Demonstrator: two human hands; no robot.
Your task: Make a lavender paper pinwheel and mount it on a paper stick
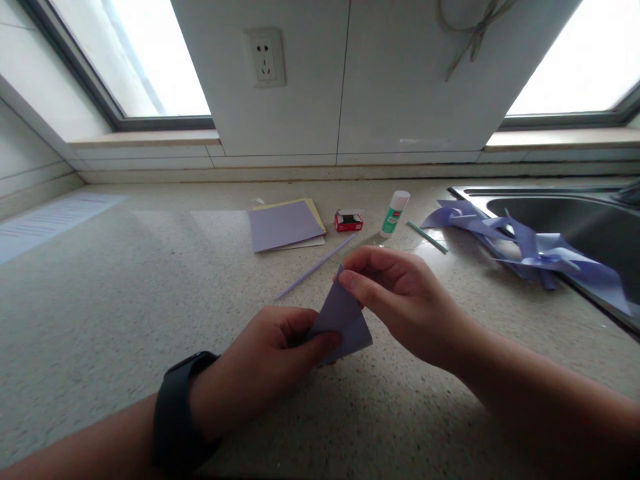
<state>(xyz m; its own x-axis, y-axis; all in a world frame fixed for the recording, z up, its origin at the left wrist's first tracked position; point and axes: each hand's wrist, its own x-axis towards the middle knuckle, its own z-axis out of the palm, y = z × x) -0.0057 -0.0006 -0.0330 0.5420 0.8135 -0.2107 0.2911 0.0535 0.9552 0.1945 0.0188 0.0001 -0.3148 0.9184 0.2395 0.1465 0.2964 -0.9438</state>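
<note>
A folded piece of purple paper [345,323], roughly triangular, is held above the counter between both hands. My left hand [280,357] grips its lower left part, thumb on top and fingers underneath. At the top corner, my right hand [395,297] pinches the paper between thumb and fingers. Just beyond the hands a thin purple paper stick [316,267] lies slantwise on the counter. Behind it are a small red box [349,221] and an upright glue stick [395,213] with a white cap.
A stack of purple, yellow and white paper [286,225] lies at the back. Right of the glue stick is a green stick [427,237]. Purple paper pinwheels [543,250] rest against the metal sink [470,193]. A printed sheet [60,220] lies far left on the speckled counter [125,300].
</note>
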